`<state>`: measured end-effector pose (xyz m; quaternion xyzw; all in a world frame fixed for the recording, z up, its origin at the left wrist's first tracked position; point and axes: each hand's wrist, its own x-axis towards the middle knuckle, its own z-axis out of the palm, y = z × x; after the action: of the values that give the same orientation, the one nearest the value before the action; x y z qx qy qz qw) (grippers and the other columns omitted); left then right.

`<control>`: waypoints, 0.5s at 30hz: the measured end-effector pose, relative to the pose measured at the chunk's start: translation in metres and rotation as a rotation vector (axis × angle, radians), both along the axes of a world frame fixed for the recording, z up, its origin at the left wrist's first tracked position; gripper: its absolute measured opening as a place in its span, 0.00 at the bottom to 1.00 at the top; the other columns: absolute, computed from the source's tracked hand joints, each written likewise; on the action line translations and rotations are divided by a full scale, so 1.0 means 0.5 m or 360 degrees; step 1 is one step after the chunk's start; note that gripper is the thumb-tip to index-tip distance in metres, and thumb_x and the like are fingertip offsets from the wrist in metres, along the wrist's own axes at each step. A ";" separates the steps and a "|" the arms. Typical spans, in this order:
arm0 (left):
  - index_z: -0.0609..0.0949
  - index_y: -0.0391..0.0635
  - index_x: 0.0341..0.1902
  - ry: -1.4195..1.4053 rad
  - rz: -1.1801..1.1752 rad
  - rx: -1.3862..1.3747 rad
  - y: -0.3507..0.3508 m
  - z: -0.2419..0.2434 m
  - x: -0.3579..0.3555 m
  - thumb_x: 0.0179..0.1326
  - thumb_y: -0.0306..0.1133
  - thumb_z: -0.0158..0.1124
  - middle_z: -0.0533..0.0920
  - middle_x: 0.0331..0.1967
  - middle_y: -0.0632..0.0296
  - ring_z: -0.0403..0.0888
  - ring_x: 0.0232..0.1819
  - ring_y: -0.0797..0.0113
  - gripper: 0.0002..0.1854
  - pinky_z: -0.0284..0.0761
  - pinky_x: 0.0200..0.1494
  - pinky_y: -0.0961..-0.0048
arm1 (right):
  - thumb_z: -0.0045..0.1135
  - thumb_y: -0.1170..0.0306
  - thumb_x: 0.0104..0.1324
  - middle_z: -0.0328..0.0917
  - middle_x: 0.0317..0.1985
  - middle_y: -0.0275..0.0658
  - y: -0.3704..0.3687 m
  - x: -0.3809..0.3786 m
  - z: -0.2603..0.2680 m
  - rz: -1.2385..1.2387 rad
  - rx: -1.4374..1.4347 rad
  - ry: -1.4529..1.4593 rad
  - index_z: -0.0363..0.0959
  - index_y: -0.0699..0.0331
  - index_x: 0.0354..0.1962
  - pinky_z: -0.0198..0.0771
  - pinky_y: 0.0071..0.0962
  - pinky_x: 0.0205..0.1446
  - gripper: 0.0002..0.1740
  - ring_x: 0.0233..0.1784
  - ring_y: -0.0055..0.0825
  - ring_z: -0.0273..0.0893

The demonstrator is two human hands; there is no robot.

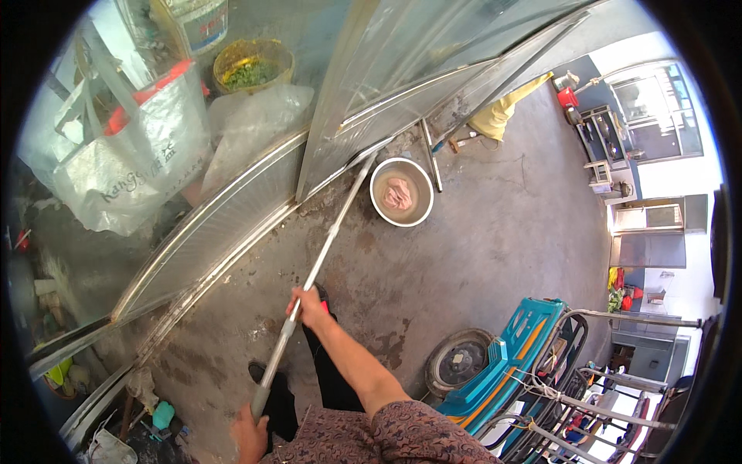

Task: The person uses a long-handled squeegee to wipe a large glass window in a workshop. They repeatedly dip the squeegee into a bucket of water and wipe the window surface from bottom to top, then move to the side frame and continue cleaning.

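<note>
My left hand (pixel 249 436) is closed around the thick lower end of a metal telescopic pole (pixel 285 336), at the bottom of the picture. Further up the same pole, my right hand (pixel 306 307) grips it, with that forearm stretched out. The pole slants up and to the right; its far end lies by the foot of the glass partition (pixel 400 98), and what it carries there cannot be made out. Just right of that end, a white-rimmed metal basin (pixel 429 200) stands on the concrete floor. It holds cloudy water and a pinkish cloth (pixel 397 194).
Behind the glass are a large plastic bag (pixel 139 156) and a yellow bucket (pixel 254 66) with greens. A metal-framed glass panel (pixel 203 249) runs down the left. A teal cargo tricycle (pixel 510 365) stands lower right. A yellow sack (pixel 498 116) and a metal bar (pixel 431 155) lie beyond the basin.
</note>
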<state>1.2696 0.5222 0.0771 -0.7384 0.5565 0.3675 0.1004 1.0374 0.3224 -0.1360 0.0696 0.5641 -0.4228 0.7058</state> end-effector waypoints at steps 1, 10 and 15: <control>0.73 0.45 0.51 -0.0030 0.0058 -0.0037 0.055 0.017 0.020 0.48 0.34 0.72 0.80 0.36 0.43 0.77 0.38 0.38 0.26 0.70 0.38 0.49 | 0.52 0.72 0.63 0.64 0.14 0.38 0.024 0.050 0.015 0.0038 0.0017 -0.0046 0.61 0.63 0.25 0.72 0.39 0.15 0.11 0.12 0.34 0.69; 0.77 0.49 0.46 -0.0204 -0.0192 0.0039 0.351 0.098 0.331 0.55 0.39 0.65 0.77 0.26 0.51 0.74 0.28 0.46 0.16 0.70 0.31 0.55 | 0.55 0.71 0.63 0.70 0.21 0.40 0.279 0.323 0.102 0.0217 0.0297 -0.0628 0.67 0.65 0.27 0.80 0.48 0.30 0.08 0.24 0.38 0.76; 0.81 0.52 0.43 -0.0632 -0.0455 -0.0265 0.519 0.172 0.426 0.61 0.43 0.60 0.75 0.21 0.59 0.72 0.21 0.55 0.12 0.70 0.26 0.62 | 0.56 0.66 0.65 0.72 0.26 0.37 0.387 0.395 0.157 0.0296 0.0343 -0.0920 0.68 0.62 0.29 0.78 0.46 0.38 0.10 0.34 0.36 0.77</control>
<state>1.4827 0.7819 0.1632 -0.7157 0.6529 0.1502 0.1974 1.2349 0.5160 -0.0578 0.2093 0.3857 -0.2570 0.8610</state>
